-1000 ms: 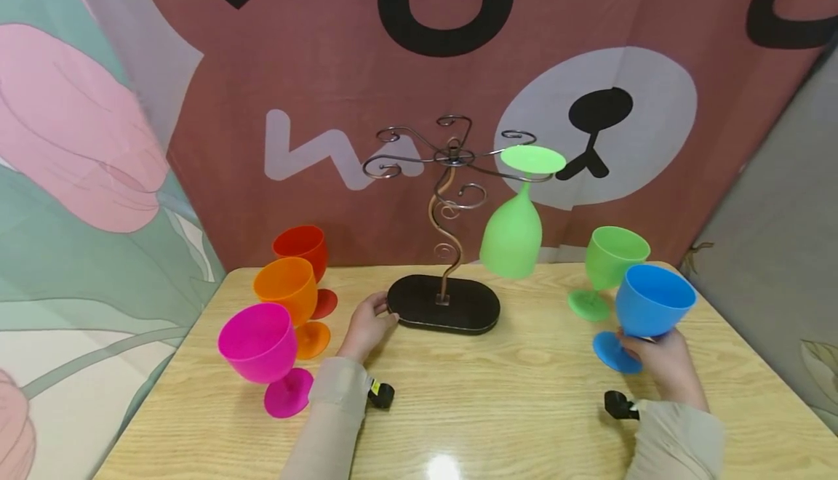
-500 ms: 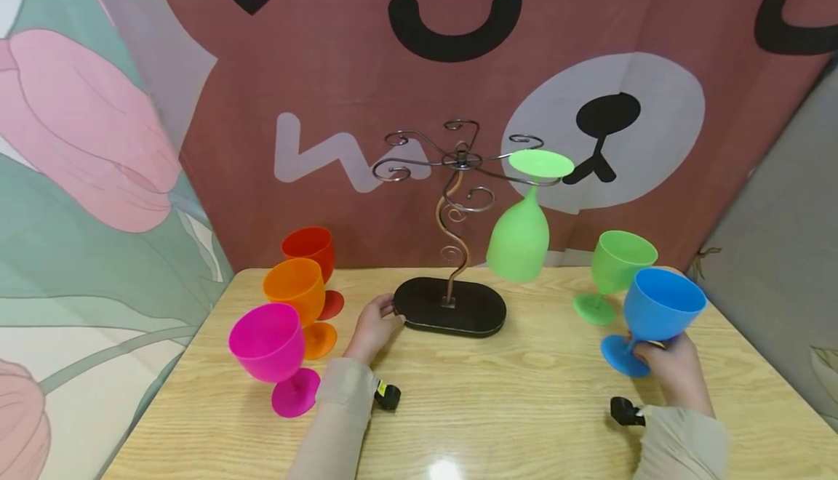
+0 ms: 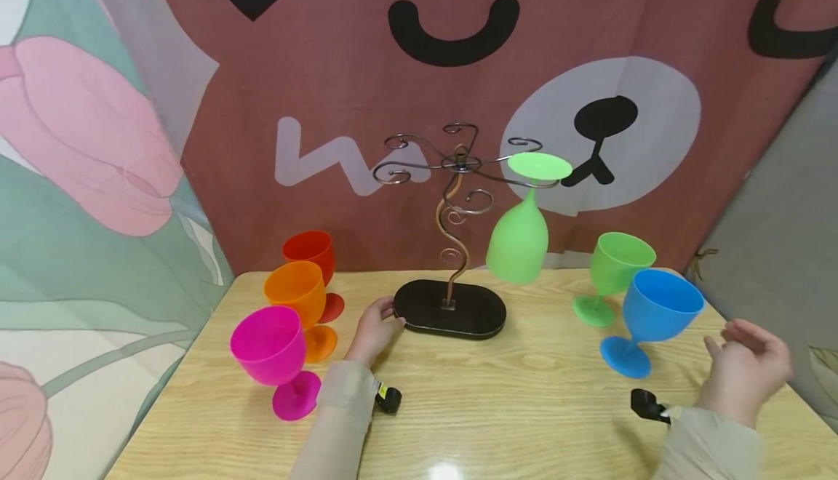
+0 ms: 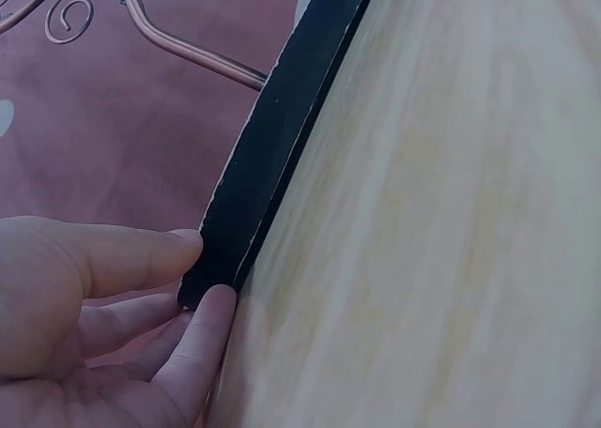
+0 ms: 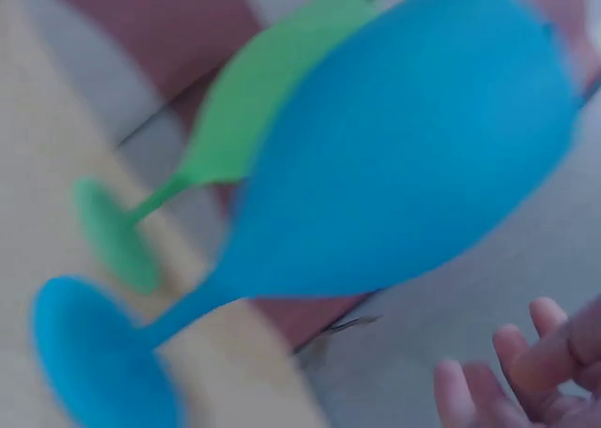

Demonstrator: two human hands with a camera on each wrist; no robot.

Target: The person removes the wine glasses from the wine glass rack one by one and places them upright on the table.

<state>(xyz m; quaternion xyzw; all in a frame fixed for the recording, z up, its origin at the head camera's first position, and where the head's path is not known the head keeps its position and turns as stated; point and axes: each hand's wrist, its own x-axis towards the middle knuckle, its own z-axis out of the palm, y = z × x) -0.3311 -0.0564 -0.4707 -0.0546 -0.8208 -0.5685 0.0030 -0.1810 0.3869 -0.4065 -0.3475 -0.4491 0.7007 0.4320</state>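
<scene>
A wine glass rack with curled metal arms (image 3: 461, 164) stands on a black oval base (image 3: 452, 309). My left hand (image 3: 376, 329) grips the left end of that base, thumb and fingers on its edge in the left wrist view. From one arm a light green goblet (image 3: 519, 244) hangs upside down. Upright at the right stands a blue goblet (image 3: 661, 307), with a second green goblet (image 3: 618, 265) behind it. Beside the blue goblet, apart from it, my right hand (image 3: 746, 367) is raised with loosely bent fingers and holds nothing.
A magenta goblet (image 3: 268, 349), an orange goblet (image 3: 297, 294) and a red goblet (image 3: 313, 251) stand upright in a row at the left of the wooden table (image 3: 511, 400). A printed cloth (image 3: 340, 87) hangs behind.
My right hand has let go of the blue goblet's stem and moved away to the right. The blue goblet stays standing. My left hand keeps its place on the base.
</scene>
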